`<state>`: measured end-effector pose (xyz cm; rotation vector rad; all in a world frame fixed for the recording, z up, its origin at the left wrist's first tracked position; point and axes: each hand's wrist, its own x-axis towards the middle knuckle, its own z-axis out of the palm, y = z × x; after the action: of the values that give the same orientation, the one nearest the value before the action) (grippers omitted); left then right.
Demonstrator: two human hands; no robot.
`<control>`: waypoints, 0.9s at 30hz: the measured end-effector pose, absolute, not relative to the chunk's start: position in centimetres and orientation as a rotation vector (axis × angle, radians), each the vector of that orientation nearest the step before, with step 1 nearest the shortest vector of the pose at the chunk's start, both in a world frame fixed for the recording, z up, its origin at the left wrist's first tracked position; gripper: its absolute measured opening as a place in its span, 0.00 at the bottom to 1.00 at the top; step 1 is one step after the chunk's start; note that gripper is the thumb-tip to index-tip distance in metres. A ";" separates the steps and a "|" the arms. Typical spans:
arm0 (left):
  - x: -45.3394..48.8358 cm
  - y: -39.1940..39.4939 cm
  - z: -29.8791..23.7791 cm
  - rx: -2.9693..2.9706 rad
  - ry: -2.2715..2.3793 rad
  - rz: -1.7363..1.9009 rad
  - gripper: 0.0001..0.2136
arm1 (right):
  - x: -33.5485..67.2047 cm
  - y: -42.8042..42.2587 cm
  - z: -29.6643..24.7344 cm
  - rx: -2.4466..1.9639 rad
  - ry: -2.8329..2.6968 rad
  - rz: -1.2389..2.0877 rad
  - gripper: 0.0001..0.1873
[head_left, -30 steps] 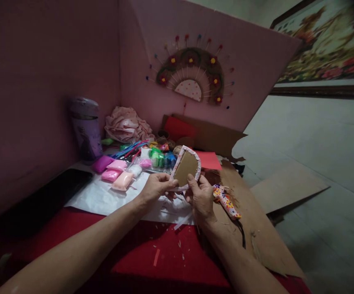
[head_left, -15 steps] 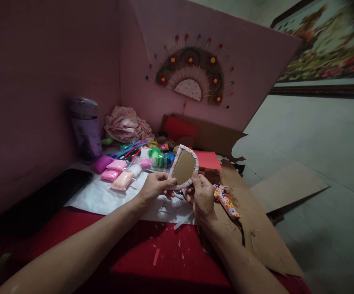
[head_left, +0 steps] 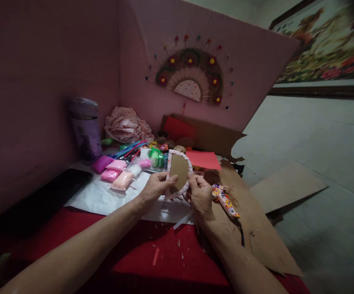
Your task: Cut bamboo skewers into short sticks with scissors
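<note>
Between both hands is a half-round cardboard piece (head_left: 179,173), its edge wrapped in pale patterned fabric and its bare brown side facing me. My left hand (head_left: 158,187) pinches its straight left edge, thumb on the cardboard face. On the curved right edge, my right hand (head_left: 200,194) has its thumb and fingers closed. The piece is held up over white paper (head_left: 103,200). Just right of my right hand lies a flower-patterned glue gun (head_left: 226,201) with a black cord, resting on a cardboard sheet (head_left: 256,232).
Several clay packets (head_left: 122,181) lie left, near a purple tumbler (head_left: 86,128) and crumpled pink fabric (head_left: 128,124). Red paper (head_left: 204,160) lies behind my hands. A half-round decoration (head_left: 191,61) hangs on the pink board. Scraps dot the red tablecloth (head_left: 134,253).
My hands have turned the half-round piece so its straight edge stands nearly upright, and it has shifted slightly left and down. Both hands keep hold of it.
</note>
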<state>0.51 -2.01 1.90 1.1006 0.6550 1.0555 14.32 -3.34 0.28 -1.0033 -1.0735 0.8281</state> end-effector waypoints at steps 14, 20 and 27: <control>0.6 -2.2 2.6 0.862 0.631 1.089 0.15 | 13.9 -4.2 0.7 -0.989 -1.165 0.999 0.18; 0.6 -2.2 2.3 0.857 0.610 1.087 0.15 | 13.7 -4.1 0.6 -0.939 -1.115 1.065 0.17; 0.7 -2.4 2.3 0.868 0.612 1.066 0.16 | 13.6 -4.2 0.5 -0.967 -1.123 1.003 0.20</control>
<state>0.69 -2.44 2.32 0.8679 0.6125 1.0657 13.59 -4.20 0.48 -0.9671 -1.1231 1.0026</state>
